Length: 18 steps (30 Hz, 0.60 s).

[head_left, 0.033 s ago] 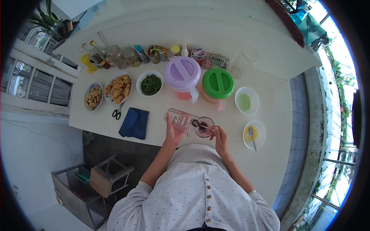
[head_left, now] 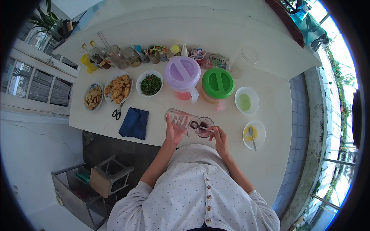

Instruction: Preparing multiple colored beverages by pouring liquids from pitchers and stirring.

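My left hand (head_left: 174, 133) grips a clear glass jar (head_left: 179, 119), tilted almost onto its side with its mouth toward the right. A spoon (head_left: 195, 125) is pinched in the fingers of my right hand (head_left: 220, 138). Its dark-looking bowl lies at the jar's mouth; whether it is inside the rim I cannot tell. Beneath the spoon's handle stands a small scalloped glass bowl (head_left: 207, 120) with something dark purple in it. Beyond the hands are a purple-lidded pitcher (head_left: 182, 73) and a green-lidded pitcher (head_left: 218, 84).
On the right, one white bowl (head_left: 252, 94) holds something green, another (head_left: 262, 134) something yellow and a spoon. Leftward are a bowl of green vegetables (head_left: 150, 83), plates of fried food (head_left: 118, 88), scissors (head_left: 117, 112) and a blue cloth (head_left: 134, 123). Bottles and jars (head_left: 131, 57) line the back.
The spoon's bowl has shifted slightly left, toward the jar's mouth. The jar and the small glass bowl look unmoved.
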Available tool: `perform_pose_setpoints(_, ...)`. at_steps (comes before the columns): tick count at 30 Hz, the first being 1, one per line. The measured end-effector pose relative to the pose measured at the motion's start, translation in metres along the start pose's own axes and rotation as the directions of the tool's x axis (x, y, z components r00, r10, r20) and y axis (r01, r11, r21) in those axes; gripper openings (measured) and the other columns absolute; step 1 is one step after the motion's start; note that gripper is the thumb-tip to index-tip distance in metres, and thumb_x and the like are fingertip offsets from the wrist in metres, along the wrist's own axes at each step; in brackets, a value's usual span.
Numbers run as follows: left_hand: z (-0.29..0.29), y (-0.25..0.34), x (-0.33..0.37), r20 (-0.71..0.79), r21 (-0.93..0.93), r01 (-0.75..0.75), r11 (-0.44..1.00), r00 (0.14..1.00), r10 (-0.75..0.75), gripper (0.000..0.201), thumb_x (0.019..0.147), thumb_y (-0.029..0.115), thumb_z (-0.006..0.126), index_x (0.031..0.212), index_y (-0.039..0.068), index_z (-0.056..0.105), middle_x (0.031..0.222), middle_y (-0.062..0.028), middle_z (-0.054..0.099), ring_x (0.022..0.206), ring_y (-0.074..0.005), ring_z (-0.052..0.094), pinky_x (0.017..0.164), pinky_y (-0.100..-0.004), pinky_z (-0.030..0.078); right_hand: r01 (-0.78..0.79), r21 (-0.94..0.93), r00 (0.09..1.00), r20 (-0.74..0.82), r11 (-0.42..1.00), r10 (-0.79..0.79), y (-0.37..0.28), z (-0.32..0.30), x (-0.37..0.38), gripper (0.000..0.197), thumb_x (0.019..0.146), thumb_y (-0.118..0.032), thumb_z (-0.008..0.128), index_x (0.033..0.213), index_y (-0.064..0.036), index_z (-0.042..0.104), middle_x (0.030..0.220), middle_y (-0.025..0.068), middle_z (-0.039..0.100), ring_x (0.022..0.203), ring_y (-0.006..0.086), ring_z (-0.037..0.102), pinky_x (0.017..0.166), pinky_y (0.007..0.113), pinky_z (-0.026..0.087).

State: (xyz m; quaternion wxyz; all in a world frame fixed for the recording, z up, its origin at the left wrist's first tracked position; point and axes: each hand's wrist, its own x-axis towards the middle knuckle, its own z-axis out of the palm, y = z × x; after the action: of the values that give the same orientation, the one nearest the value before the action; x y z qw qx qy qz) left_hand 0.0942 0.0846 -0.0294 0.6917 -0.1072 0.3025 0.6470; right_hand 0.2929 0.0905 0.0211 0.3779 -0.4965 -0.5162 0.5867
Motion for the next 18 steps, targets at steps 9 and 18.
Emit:
perform_pose_setpoints(9,-0.002,-0.001,0.000,-0.018,0.016,0.015,1.000,1.000,-0.015,0.069,0.074,0.058,0.054,0.120,0.011,0.037,0.116,-0.0023,0.042,0.111,-0.0208,0.041,0.092,-0.0455,0.032,0.053,-0.035,0.998,-0.014,0.998,-0.054,-0.001,0.001,0.001,0.031,0.093,-0.022,0.038,0.087,0.0027,0.056,0.070,0.0073,0.059,0.056,0.0083,0.049,0.054,0.022,0.039)
perform_pose_setpoints(18,-0.006,0.001,0.003,-0.024,0.038,0.083,0.996,0.996,-0.083,0.071,0.072,0.056,0.060,0.125,0.021,0.028,0.125,-0.0035,0.034,0.114,-0.0237,0.039,0.093,-0.0467,0.030,0.143,-0.216,0.989,0.003,0.966,-0.146,0.000,0.002,0.003,0.031,0.093,-0.021,0.038,0.088,0.0023,0.057,0.070,0.0066,0.059,0.055,0.0095,0.049,0.054,0.023,0.041)
